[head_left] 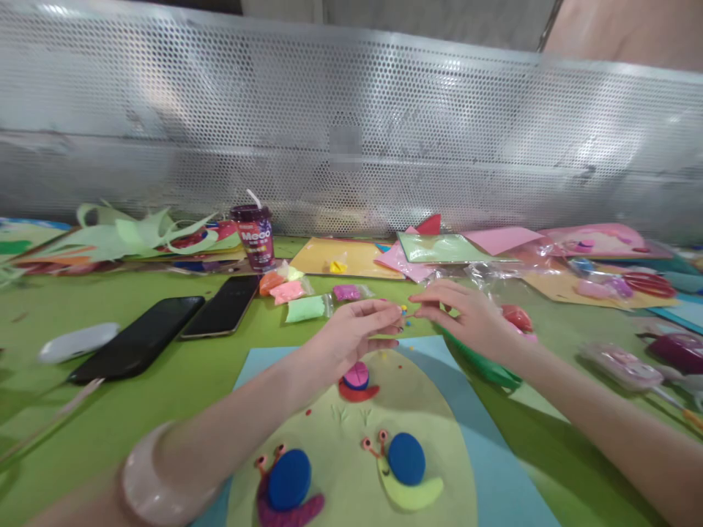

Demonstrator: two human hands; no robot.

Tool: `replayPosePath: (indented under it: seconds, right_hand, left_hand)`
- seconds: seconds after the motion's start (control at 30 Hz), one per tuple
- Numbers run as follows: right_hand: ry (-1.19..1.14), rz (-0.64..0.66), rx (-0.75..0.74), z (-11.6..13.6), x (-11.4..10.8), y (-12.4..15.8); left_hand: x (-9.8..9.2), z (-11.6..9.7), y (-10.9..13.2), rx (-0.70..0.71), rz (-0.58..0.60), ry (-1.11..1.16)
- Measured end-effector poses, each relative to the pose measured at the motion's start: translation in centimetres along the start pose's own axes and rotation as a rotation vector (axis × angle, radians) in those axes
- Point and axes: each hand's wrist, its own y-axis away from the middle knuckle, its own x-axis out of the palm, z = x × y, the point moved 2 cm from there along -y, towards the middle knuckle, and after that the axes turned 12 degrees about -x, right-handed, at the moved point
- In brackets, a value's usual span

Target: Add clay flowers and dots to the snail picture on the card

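My left hand (359, 331) and my right hand (466, 315) meet fingertip to fingertip above the far edge of a blue card (494, 468). Both pinch a tiny piece of coloured clay (405, 310) between them; it is too small to name surely. On the card lies a pale green oval (351, 439) with two clay snails, one purple-bodied (288, 487), one lime-bodied (406, 468), both with blue shells. A third small snail (356, 382) with a pink and blue shell lies just below my left wrist. A pale bangle (146, 479) is on my left forearm.
Two black phones (137, 340) (222, 307) lie at left, beside a white oval object (77, 342). A maroon drink cup (257, 236) stands behind them. Small clay bags (304, 307) and coloured paper sheets (346, 256) spread along the back. A perforated metal wall (351, 132) closes the far side.
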Motion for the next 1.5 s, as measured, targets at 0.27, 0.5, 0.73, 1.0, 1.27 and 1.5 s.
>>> replayPosePath:
  seconds: [0.27, 0.5, 0.73, 1.0, 1.27, 1.5]
  right_hand:
    - [-0.211, 0.607, 0.001, -0.5, 1.5, 0.6]
    - [-0.174, 0.510, -0.064, -0.3, 1.8, 0.5]
    - [-0.251, 0.064, 0.075, 0.9, -0.3, -0.8]
    - [-0.322, -0.094, 0.172, 1.8, -0.8, -0.9]
    - [-0.273, -0.111, 0.153, 2.0, -0.6, -0.7]
    - [-0.253, -0.112, 0.132, 2.0, -0.6, -0.6]
  left_hand:
    - [-0.2, -0.2, 0.1, 0.013, -0.032, 0.045]
    - [0.0, -0.3, 0.2, -0.004, -0.031, 0.048]
    - [-0.1, -0.1, 0.2, -0.008, -0.007, 0.015]
    - [0.2, -0.2, 0.3, -0.006, 0.005, -0.022]
    - [0.2, -0.2, 0.4, -0.001, 0.010, -0.047]
    - [0.2, -0.1, 0.3, 0.003, 0.014, -0.074]
